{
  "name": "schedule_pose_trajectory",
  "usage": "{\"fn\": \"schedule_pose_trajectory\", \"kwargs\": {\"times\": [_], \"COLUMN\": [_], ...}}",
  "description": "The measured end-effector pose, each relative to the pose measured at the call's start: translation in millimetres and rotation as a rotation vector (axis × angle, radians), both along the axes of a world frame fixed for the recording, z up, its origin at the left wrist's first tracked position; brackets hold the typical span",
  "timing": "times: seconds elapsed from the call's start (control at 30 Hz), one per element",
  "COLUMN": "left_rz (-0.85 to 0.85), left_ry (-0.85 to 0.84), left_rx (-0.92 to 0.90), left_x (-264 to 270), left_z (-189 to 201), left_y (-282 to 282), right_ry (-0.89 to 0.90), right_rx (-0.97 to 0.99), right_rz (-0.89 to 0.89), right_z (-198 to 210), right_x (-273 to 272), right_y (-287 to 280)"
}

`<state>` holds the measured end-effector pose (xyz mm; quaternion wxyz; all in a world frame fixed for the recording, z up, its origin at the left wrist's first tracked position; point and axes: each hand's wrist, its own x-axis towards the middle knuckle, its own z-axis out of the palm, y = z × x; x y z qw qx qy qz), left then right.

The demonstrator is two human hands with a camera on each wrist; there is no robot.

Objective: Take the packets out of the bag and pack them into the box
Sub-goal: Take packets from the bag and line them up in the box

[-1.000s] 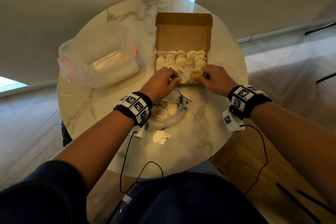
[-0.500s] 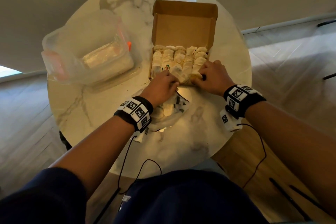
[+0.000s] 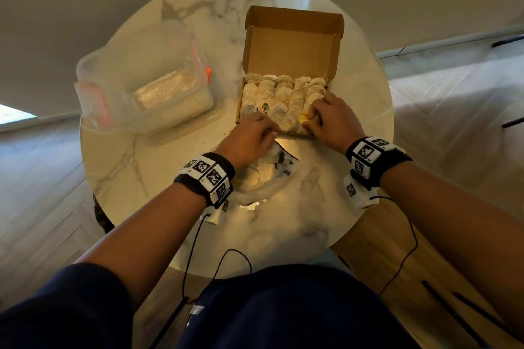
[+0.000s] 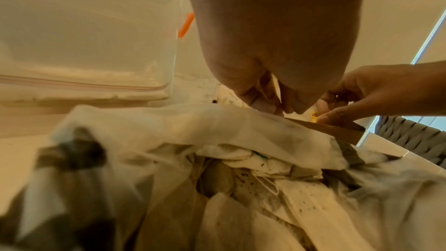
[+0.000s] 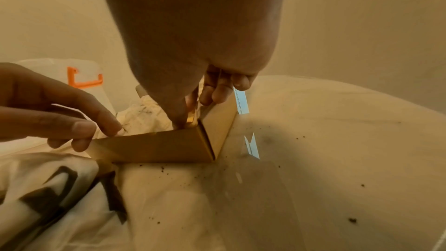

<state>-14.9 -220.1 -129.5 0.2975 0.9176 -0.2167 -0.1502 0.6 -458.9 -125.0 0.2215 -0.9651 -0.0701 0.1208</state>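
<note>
An open cardboard box (image 3: 292,45) stands at the back of the table, filled with rows of pale tea-bag packets (image 3: 280,91). My left hand (image 3: 269,129) is at the box's near wall (image 5: 156,146), with its curled fingertips (image 4: 280,108) pinching a packet in the front row. At the near right corner, my right hand (image 3: 310,117) pinches a packet with a yellow tag (image 4: 315,115), its thumb pushed down inside the corner (image 5: 190,115). The white bag (image 3: 272,176) lies crumpled under my left wrist with more packets (image 4: 253,169) inside.
A clear plastic container (image 3: 147,85) with orange clasps stands left of the box. The round marble table (image 3: 136,173) ends just before my lap. Dark crumbs (image 5: 352,219) are scattered right of the box. Cables hang from both wristbands.
Both hands stay at the box's near row. The yellow-tagged packet has gone from between the hands down into the near right corner under my right fingers.
</note>
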Motion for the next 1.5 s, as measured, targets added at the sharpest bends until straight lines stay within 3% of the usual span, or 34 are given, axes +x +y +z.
{"fn": "schedule_pose_trajectory", "kwargs": {"times": [0.3, 0.5, 0.63, 0.9, 1.27, 1.4, 1.5], "left_rz": [0.051, -0.109, -0.205, -0.126, -0.012, -0.007, -0.098], "left_ry": [0.021, -0.041, -0.126, -0.120, 0.123, 0.119, 0.062], "left_rx": [0.006, 0.178, 0.224, 0.269, 0.001, 0.045, 0.149], "left_x": [-31, -69, -79, -76, -74, -73, -71], "left_z": [25, 11, 4, -9, 10, 7, -3], "left_y": [45, 72, 73, 72, 79, 79, 81], "right_ry": [-0.108, 0.078, 0.151, 0.277, 0.227, 0.159, 0.147], "right_rx": [0.111, 0.242, 0.214, 0.073, 0.157, 0.218, 0.261], "right_rz": [0.033, 0.199, 0.309, 0.319, 0.299, 0.293, 0.225], "right_z": [14, 22, 18, 11, 6, 7, 9], "right_x": [-21, -47, -65, -78, -75, -73, -71], "right_y": [26, 68, 86, 89, 96, 101, 100]}}
